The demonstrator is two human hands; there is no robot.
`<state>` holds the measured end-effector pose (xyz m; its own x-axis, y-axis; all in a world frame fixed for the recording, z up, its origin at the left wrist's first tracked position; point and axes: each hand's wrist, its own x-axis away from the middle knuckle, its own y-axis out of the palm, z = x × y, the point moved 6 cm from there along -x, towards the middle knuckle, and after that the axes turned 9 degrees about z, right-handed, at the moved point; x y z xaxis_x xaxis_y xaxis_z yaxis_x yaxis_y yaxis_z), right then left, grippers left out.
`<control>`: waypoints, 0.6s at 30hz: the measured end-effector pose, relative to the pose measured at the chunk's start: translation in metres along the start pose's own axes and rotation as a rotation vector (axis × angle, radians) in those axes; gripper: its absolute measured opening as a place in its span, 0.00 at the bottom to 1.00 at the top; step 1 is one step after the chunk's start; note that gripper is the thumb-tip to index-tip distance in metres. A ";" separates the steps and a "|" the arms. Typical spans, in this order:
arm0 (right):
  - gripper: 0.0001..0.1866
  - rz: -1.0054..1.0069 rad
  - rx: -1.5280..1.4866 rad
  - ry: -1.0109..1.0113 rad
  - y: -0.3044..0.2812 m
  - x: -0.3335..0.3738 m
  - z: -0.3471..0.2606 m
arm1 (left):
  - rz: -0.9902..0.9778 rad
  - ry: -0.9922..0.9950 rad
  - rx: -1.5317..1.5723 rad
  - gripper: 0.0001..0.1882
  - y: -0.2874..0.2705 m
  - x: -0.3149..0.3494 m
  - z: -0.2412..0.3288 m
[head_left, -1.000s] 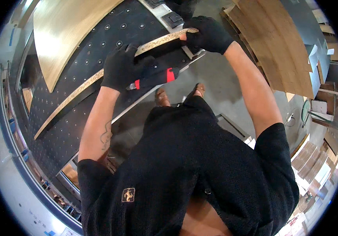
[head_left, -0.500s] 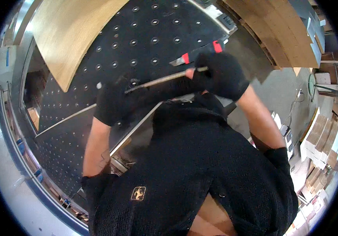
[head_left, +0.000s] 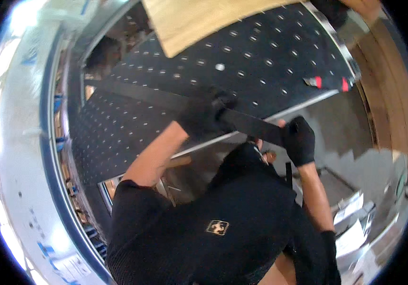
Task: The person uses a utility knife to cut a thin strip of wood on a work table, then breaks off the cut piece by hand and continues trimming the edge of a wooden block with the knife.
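Observation:
A long, flat dark strip (head_left: 256, 127) crosses in front of me, from the far left of the table to my right side. My left hand (head_left: 206, 114), in a black glove, is closed around its middle stretch. At its right end my right hand (head_left: 300, 141), gloved too with a bare thumb tip showing, grips it beyond the table's edge. A utility knife (head_left: 327, 83) with red bands lies on the black table (head_left: 261, 76) near its right corner, apart from both hands.
The table has rows of small round studs and a metal front edge. A light wood panel (head_left: 204, 23) rests at its far side. Brown boards (head_left: 384, 90) stand at the right. What looks like another person's gloved hand (head_left: 332, 12) is at the top right.
My view has swung, so the table sits farther right. The strip has turned from its thin pale edge to its broad dark face, and its right end is lower, nearer me. Both hands keep hold.

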<state>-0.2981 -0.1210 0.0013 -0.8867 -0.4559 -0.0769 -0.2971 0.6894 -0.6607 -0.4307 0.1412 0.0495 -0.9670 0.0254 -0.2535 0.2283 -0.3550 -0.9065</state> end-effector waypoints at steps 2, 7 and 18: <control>0.25 0.081 -0.031 -0.081 0.004 0.018 0.008 | 0.057 0.030 -0.075 0.37 0.006 0.017 0.001; 0.20 0.083 -0.022 0.135 0.022 0.063 0.020 | 0.027 0.196 -0.156 0.41 0.012 0.043 -0.003; 0.20 0.243 -0.128 0.309 0.104 0.180 -0.059 | -0.032 0.516 -0.064 0.18 -0.011 0.098 -0.070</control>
<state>-0.5090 -0.0982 -0.0369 -0.9953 -0.0944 0.0216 -0.0906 0.8294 -0.5512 -0.5196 0.2131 0.0106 -0.7958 0.4983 -0.3441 0.2219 -0.2889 -0.9313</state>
